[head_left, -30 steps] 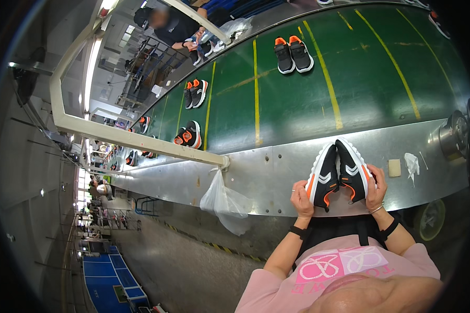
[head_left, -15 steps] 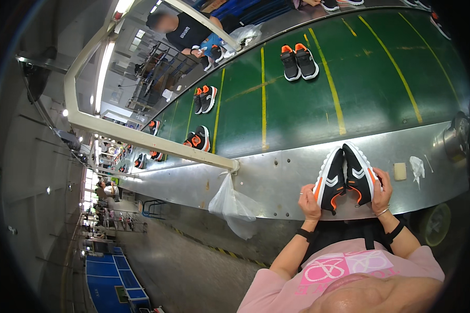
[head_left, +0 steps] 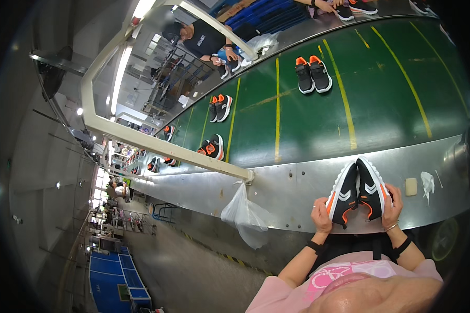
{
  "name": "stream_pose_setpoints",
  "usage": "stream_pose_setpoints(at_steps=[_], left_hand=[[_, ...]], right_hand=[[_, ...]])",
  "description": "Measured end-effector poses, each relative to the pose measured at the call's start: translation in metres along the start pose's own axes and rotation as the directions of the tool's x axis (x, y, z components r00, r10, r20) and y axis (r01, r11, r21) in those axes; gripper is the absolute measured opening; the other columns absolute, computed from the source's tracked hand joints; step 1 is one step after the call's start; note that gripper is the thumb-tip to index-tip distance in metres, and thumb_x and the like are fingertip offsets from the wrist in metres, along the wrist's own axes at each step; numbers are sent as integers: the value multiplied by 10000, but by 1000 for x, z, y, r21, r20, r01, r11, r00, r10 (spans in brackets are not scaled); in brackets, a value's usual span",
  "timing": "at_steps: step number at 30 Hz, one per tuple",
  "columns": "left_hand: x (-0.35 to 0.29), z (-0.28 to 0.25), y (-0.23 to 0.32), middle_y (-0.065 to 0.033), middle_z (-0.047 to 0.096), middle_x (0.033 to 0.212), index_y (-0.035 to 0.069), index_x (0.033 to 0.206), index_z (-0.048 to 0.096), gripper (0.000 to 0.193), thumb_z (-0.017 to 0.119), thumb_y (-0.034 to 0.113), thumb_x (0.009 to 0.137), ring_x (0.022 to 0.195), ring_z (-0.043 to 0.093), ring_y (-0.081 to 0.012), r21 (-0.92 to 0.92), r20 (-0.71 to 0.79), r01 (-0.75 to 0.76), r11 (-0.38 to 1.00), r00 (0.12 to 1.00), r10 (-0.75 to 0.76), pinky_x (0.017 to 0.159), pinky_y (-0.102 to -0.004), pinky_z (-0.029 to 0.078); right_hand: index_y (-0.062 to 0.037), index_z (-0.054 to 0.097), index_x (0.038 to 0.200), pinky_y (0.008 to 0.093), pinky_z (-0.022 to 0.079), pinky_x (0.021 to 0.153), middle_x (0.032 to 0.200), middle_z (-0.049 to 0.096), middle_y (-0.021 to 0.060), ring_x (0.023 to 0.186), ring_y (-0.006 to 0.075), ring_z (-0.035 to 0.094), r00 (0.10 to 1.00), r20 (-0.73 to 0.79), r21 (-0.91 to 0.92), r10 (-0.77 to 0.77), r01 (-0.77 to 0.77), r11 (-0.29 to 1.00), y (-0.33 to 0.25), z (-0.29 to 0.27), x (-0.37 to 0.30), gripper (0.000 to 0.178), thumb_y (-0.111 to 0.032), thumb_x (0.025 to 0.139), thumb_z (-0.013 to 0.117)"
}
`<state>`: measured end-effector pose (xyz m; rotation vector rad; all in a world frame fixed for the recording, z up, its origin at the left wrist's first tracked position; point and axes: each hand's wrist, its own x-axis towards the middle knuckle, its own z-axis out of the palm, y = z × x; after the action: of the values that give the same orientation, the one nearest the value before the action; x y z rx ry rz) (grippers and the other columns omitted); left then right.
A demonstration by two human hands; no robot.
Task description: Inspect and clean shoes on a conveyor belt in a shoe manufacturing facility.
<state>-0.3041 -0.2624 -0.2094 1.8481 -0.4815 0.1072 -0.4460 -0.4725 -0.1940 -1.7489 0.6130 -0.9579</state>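
My left hand [head_left: 322, 216] is closed around the heel side of a black sneaker [head_left: 342, 190] with a white sole and orange trim. My right hand [head_left: 392, 208] grips its mate, a matching sneaker [head_left: 371, 183], by the outer side. Both shoes lie tilted sole-outward over the metal ledge [head_left: 308, 198], toes away from me and touching, heels toward me. A small beige block [head_left: 411, 187] rests on the ledge to the right of my right hand, with a crumpled white scrap [head_left: 427, 183] beside it.
Beyond the ledge runs a green conveyor belt [head_left: 256, 125] with yellow lines, carrying a pair of dark sneakers [head_left: 313, 74] and several more farther left. A white frame bar [head_left: 177, 149] crosses at left; a clear plastic bag [head_left: 244, 211] hangs from it. Across the belt, a co-worker [head_left: 206, 41] handles a shoe.
The whole view has shifted, so everything sits lower and farther right in the picture. My hands keep the same hold on both sneakers.
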Motion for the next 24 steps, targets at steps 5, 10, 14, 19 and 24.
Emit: stream_pose_setpoints(at_steps=[5,10,14,19,24], left_hand=[[-2,1,6,-163,639,983,-65,977,627,340,379,165,1005,917,606,-267,-28,8,25,999,1000,-25,853,-350,460],[-7,1,5,-160,637,979,-69,970,623,336,369,149,999,915,605,-268,-35,0,37,999,999,-38,857,-349,460],[-4,2,11,-163,639,979,-63,966,626,356,355,165,1003,917,604,-270,-19,9,29,999,1000,-29,857,-353,459],[-4,3,2,-170,634,976,-57,960,623,341,359,155,1000,916,600,-269,-42,-13,69,997,997,-70,858,-353,455],[1,3,3,-169,627,952,-61,954,616,299,378,119,978,895,599,-281,-46,-9,2,999,1000,-2,841,-361,465]], right_hand=[[46,618,1142,338,464,842,1052,609,171,932,264,575,1000,2,17,-16,16,1000,6,-5,-7,323,-112,912,455],[45,615,1148,344,465,852,1067,606,177,944,263,576,1000,16,23,-25,24,999,6,-4,-7,330,-116,910,452],[48,618,1145,344,466,877,1061,613,174,960,265,583,999,30,14,18,-19,1000,6,-7,-6,336,-95,894,446],[45,622,1149,341,464,868,1069,617,173,956,264,584,999,50,3,21,-21,1000,5,-2,-1,342,-81,887,442],[49,626,1158,336,464,889,1086,619,172,960,253,582,999,24,22,21,-22,1000,7,-1,-2,353,-64,880,439]])
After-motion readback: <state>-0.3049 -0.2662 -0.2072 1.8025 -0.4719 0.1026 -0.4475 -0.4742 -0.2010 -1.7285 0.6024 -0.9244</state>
